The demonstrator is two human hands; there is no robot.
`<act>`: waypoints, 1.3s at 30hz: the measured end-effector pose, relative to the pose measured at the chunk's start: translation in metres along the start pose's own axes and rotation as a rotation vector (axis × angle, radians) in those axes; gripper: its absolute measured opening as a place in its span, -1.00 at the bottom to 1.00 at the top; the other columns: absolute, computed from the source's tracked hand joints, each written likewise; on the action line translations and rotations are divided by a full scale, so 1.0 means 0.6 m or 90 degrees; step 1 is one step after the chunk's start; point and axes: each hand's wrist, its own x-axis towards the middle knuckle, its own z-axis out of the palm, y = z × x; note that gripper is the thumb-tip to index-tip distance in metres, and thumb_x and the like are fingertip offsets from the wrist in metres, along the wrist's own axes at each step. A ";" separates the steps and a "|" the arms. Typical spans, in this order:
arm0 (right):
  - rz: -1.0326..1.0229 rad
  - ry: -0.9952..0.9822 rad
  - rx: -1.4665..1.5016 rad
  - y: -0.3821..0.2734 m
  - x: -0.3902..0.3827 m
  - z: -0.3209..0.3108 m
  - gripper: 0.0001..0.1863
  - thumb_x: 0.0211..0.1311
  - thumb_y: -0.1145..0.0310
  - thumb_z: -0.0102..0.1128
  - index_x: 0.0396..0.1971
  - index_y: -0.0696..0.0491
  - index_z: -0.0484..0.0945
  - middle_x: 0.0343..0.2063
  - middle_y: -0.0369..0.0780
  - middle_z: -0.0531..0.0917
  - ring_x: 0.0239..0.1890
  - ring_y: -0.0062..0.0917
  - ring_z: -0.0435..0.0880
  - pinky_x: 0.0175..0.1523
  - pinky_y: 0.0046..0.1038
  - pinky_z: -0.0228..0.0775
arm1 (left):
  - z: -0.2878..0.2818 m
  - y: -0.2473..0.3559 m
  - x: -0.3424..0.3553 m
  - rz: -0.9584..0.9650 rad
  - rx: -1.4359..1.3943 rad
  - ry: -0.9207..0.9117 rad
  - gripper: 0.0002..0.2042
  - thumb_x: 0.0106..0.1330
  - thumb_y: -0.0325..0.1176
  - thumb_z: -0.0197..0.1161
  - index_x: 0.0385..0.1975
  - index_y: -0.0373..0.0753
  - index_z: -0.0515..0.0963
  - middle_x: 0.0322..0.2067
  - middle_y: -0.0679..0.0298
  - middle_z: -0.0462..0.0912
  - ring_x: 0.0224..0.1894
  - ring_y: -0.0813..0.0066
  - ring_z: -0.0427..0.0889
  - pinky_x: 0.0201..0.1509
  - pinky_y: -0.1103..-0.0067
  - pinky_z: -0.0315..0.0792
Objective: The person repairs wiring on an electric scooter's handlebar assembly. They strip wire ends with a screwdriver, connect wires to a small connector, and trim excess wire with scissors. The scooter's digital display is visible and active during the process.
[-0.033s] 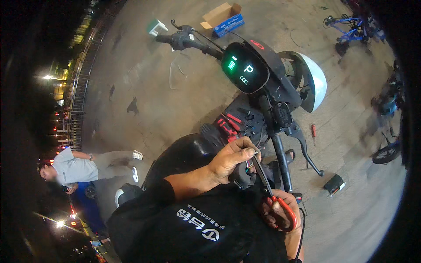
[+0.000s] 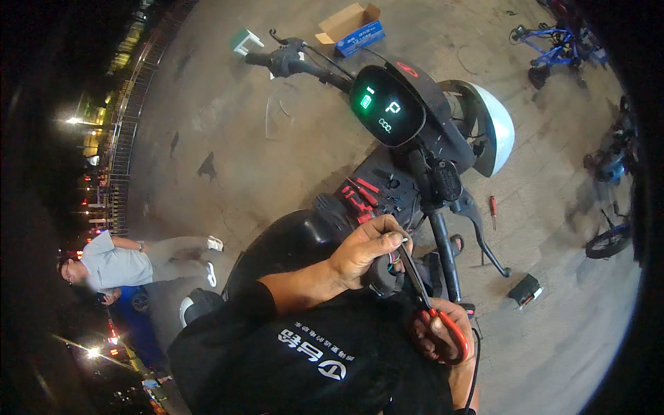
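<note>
My left hand (image 2: 363, 254) is closed, thumb and fingers pinching a thin cable (image 2: 406, 238) with a pale tip. Just below these fingers hangs a dark rounded part (image 2: 384, 278) with several coloured wires showing. My right hand (image 2: 443, 349) grips red-handled scissors (image 2: 455, 339), its fingers in the loops. Their blades (image 2: 415, 277) point up toward the left fingertips, beside the cable; whether they touch it I cannot tell. Both hands are in front of an electric scooter, near its handlebar (image 2: 443, 252) and the lit display (image 2: 387, 107).
Red tools (image 2: 360, 200) lie on the scooter's footboard. A brake lever (image 2: 484, 242) juts out at right. On the ground are a screwdriver (image 2: 493, 211), a black box (image 2: 526, 290), an open blue carton (image 2: 360, 38) and a stool (image 2: 247, 41). A person (image 2: 117, 259) stands at left.
</note>
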 end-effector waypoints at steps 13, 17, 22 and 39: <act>-0.037 0.023 -0.128 0.012 -0.053 0.011 -0.42 0.11 0.19 0.43 0.05 0.23 0.49 -0.46 -0.33 0.54 -0.50 -0.71 0.47 -0.42 -0.69 0.29 | 0.003 0.003 -0.015 -0.012 -0.002 -0.022 -0.81 0.34 -0.30 0.20 -0.15 -0.23 0.50 -0.29 0.10 0.61 -0.41 0.42 0.59 -0.22 0.41 0.54; -0.111 -0.001 -0.133 0.011 -0.075 0.016 -0.36 0.01 0.33 0.51 0.08 0.26 0.47 -0.40 -0.34 0.55 -0.38 -0.71 0.49 -0.25 -0.63 0.35 | 0.001 0.005 -0.014 -0.011 -0.040 -0.051 -0.81 0.34 -0.29 0.21 -0.15 -0.22 0.50 -0.30 0.09 0.61 -0.44 0.37 0.59 -0.18 0.32 0.54; -0.376 0.089 -0.094 -0.015 -0.044 0.077 -0.29 -0.11 0.16 0.55 0.01 0.24 0.47 -0.43 -0.31 0.54 -0.43 -0.68 0.47 -0.32 -0.63 0.32 | 0.001 0.013 -0.012 0.002 -0.057 -0.074 -0.81 0.39 -0.28 0.14 -0.21 -0.28 0.49 -0.31 0.09 0.59 -0.45 0.41 0.57 -0.24 0.36 0.51; -0.813 0.339 -0.994 -0.220 0.568 0.383 -0.52 0.09 0.07 0.23 -0.08 0.11 0.56 -0.33 -0.03 0.69 -0.24 -0.25 0.69 -0.17 -0.33 0.52 | -0.043 -0.004 0.029 -0.026 -0.104 -0.247 -0.84 0.36 -0.37 0.13 -0.16 -0.29 0.47 -0.30 0.23 0.57 -0.34 0.50 0.54 -0.12 0.52 0.47</act>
